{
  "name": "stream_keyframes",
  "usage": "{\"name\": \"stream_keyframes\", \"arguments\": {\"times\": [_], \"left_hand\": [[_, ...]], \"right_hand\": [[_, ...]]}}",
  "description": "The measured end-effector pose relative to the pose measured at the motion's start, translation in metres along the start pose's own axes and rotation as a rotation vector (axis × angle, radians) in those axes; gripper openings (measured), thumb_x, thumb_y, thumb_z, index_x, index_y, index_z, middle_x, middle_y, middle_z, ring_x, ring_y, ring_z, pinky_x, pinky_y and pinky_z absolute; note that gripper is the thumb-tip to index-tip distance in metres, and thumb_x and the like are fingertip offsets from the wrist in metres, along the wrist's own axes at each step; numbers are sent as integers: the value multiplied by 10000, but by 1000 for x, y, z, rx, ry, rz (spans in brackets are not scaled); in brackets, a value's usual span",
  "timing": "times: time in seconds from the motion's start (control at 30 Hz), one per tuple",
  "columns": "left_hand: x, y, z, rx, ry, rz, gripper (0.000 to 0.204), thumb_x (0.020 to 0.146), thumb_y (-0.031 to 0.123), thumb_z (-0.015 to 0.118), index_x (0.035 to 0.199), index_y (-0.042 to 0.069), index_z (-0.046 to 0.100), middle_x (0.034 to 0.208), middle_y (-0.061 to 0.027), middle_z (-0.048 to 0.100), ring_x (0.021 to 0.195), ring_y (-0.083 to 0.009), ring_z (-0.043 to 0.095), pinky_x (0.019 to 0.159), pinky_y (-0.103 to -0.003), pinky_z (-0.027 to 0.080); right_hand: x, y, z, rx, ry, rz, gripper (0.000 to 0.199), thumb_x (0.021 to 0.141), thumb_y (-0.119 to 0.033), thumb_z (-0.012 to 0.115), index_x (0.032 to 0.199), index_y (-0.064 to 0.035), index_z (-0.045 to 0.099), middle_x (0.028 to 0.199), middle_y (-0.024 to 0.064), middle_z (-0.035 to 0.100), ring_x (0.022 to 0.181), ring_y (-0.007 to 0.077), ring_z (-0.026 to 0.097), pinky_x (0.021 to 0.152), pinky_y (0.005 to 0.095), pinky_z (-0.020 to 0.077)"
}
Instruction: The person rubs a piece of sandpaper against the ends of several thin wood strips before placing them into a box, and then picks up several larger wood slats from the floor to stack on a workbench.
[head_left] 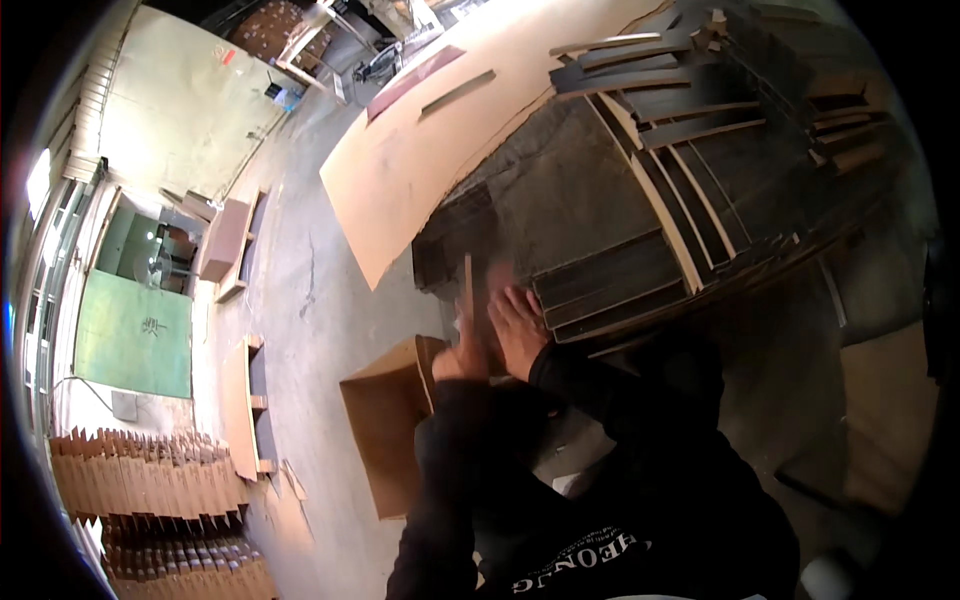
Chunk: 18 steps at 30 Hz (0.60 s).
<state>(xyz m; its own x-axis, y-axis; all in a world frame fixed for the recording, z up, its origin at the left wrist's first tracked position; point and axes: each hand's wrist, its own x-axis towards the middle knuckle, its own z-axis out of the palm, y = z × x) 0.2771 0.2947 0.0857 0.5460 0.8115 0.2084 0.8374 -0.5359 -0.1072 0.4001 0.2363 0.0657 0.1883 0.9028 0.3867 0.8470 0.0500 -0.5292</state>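
Note:
In front of me, my left hand (459, 355) is closed on a narrow brown cardboard strip (469, 285) that stands roughly on edge. Close beside it on the right, my right hand (518, 328) has its fingers stretched out and lying flat against the strip's side, by the near left corner of a stack of dark strips (610, 285). Some motion blur softens the area between the hands. Just below my left hand stands an open cardboard box (385, 430), partly hidden by my sleeve.
A large tan cardboard sheet (390, 190) lies beyond the hands. Loose cut strips (665, 195) cover the dark worktop to the right. Stacked cardboard pieces (150, 475) are at lower left, near a pallet (247, 410). Concrete floor (310, 350) runs along the left.

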Motion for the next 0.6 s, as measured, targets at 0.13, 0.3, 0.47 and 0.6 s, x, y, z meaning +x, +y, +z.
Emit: {"name": "stream_keyframes", "arguments": {"times": [0.13, 0.3, 0.47, 0.6], "left_hand": [[-7, 12, -17, -67, -28, 86, 483, 784, 217, 476, 1248, 134, 370, 534, -167, 557, 406, -307, 530, 372, -427, 411], [-50, 16, -13, -74, 48, 150, 484, 770, 179, 487, 1241, 111, 396, 487, -126, 538, 380, -274, 520, 343, -404, 396], [36, 28, -9, -81, 46, 152, 474, 766, 217, 518, 1226, 152, 420, 492, -109, 532, 362, -241, 489, 353, -364, 387], [-47, -1, -20, 40, 108, 249, 527, 734, 168, 544, 1237, 70, 422, 483, -86, 518, 330, -211, 453, 334, -349, 370]], "right_hand": [[-1, 8, -4, -60, 6, 17, 538, 745, -262, 546, 1185, 21, 421, 1296, 160, 331, 1243, 318, 229, 1033, 428, 137], [-3, 11, -11, -52, -68, 61, 532, 759, -267, 530, 1194, 15, 413, 1325, 148, 297, 1256, 313, 210, 1035, 427, 127], [-4, 17, 2, -164, 29, 19, 491, 758, -234, 497, 1183, 5, 435, 1317, 130, 328, 1257, 315, 223, 1039, 423, 119], [-1, 4, -17, -40, -87, 41, 508, 761, -265, 523, 1186, 1, 437, 1316, 141, 327, 1254, 306, 230, 1037, 420, 117]]}}
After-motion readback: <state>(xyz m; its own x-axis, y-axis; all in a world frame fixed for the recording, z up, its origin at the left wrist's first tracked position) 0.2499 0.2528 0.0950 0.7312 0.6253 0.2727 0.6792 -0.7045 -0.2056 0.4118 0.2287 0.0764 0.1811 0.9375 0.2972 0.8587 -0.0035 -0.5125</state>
